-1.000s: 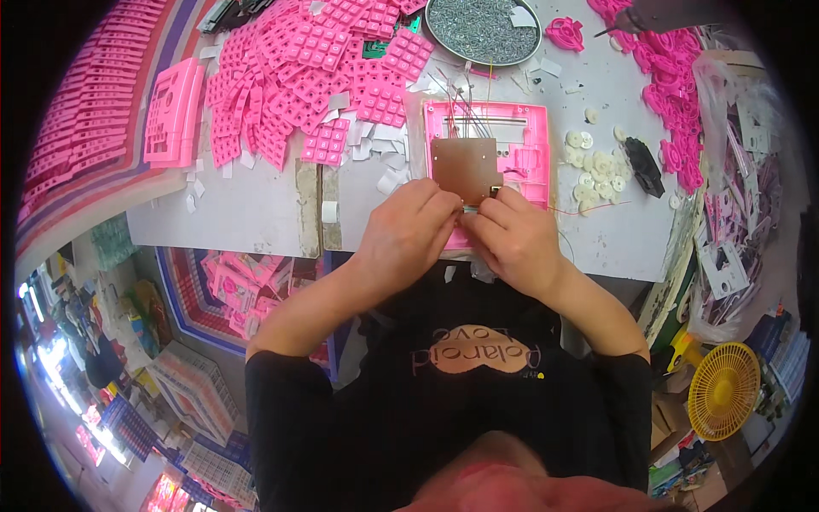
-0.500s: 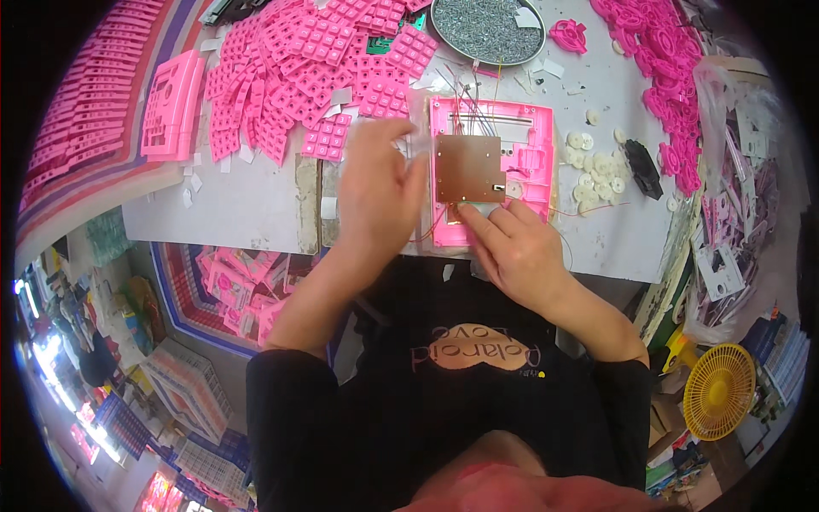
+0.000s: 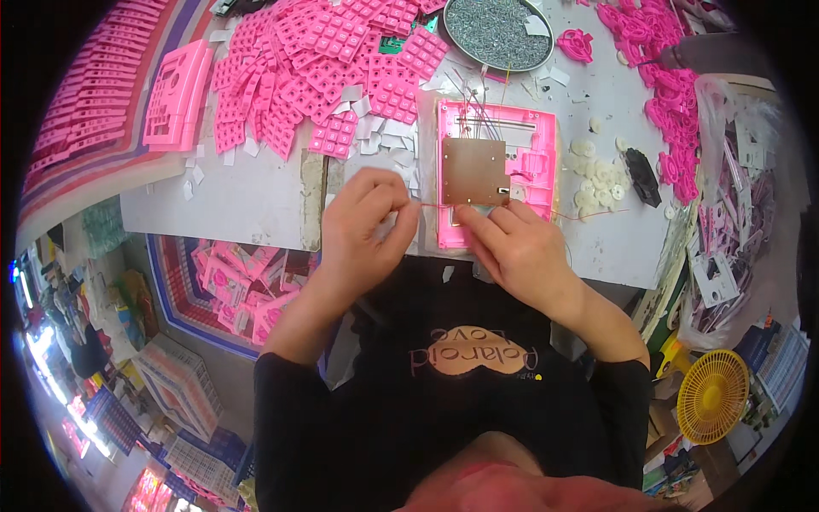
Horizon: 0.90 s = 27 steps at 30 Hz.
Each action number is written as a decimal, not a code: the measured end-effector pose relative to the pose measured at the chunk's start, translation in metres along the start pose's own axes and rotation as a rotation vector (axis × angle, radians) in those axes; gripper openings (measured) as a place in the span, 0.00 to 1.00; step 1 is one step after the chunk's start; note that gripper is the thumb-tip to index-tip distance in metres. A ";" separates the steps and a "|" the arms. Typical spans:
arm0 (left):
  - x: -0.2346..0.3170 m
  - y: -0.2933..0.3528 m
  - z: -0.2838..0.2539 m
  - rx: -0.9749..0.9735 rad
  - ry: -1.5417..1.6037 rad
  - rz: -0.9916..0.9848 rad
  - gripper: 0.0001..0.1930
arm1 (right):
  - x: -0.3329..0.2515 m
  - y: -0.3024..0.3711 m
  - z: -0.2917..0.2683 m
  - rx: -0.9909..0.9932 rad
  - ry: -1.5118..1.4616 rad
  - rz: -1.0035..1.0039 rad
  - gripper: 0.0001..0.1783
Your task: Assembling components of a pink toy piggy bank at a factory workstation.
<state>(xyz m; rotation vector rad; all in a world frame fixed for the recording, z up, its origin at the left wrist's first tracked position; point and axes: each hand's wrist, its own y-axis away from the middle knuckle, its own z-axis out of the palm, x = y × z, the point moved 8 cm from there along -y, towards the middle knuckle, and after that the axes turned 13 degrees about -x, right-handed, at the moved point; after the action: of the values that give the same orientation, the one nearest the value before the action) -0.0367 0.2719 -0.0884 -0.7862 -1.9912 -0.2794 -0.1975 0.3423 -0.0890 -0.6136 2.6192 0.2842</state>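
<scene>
A pink plastic housing (image 3: 539,189) lies on the table before me, with a flat brown circuit board (image 3: 475,171) over its left part. Several thin dark wires (image 3: 478,119) rise at the board's top edge. My left hand (image 3: 367,226) is closed in a pinch just left of the housing. From its fingertips a red wire (image 3: 433,206) runs taut to the board's lower edge. There my right hand (image 3: 525,252) rests with bent fingers, the index fingertip pressed down by the wire. What lies under those fingers is hidden. Another red wire (image 3: 597,212) trails off to the right.
Pink keypad pieces (image 3: 281,94) are heaped at the back left, near a round tray of screws (image 3: 499,38). White discs (image 3: 601,175) and a black part (image 3: 641,177) lie to the right. Pink rings (image 3: 670,107) fill the far right. A dark shape (image 3: 708,55) reaches in there.
My left hand has come down and its fingers have closed on the red wire, now stretched toward the board. My right hand stays at the board's lower edge. A dark shape has appeared at upper right.
</scene>
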 end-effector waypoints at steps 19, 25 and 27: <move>0.029 -0.017 0.038 -0.185 -0.010 0.092 0.07 | 0.024 0.004 -0.036 0.148 -0.418 0.003 0.14; 0.045 -0.024 0.064 -0.299 -0.094 0.161 0.09 | 0.029 0.023 -0.039 0.179 -0.385 -0.022 0.12; 0.054 -0.028 0.061 -0.238 -0.060 0.167 0.09 | 0.036 0.032 -0.037 0.143 -0.413 0.054 0.11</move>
<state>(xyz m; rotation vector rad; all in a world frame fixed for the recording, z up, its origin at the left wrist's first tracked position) -0.1156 0.3026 -0.0722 -1.1175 -1.9566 -0.4039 -0.2545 0.3459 -0.0690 -0.3879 2.2363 0.2109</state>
